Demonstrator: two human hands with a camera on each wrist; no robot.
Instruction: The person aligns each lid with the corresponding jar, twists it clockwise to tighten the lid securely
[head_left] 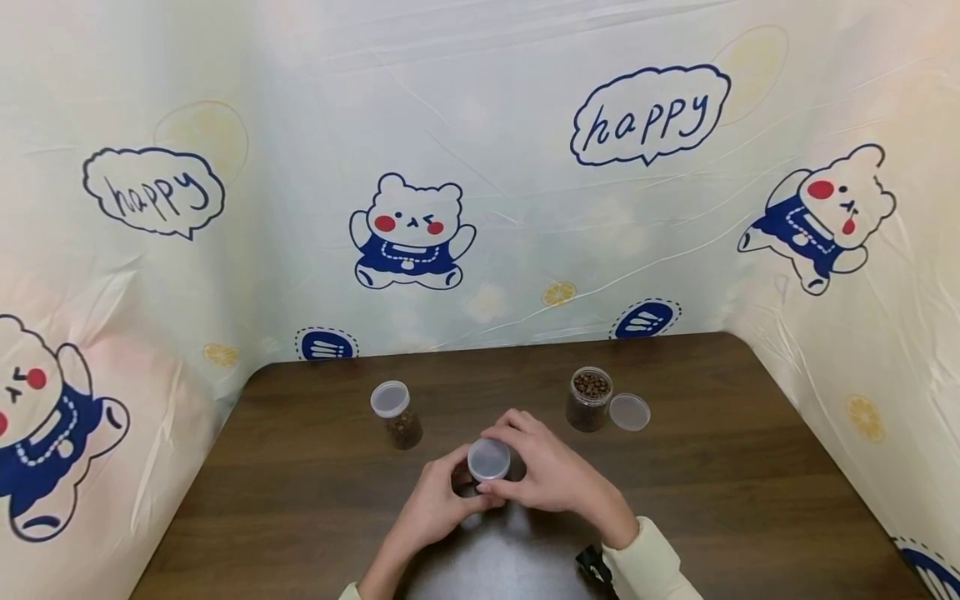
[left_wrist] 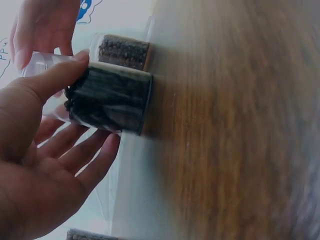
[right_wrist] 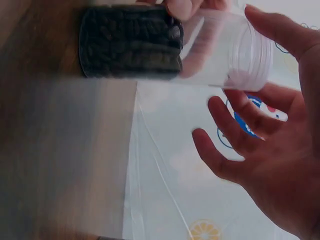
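The left hand (head_left: 437, 502) grips the jar (left_wrist: 111, 100), apparently to steady it upright, while the right hand's (head_left: 557, 475) thumb and fingers pinch its lid (head_left: 489, 459).

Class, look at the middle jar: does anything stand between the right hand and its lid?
Nothing visible does: the right hand touches the lid directly, while the left hand holds the jar lower down.
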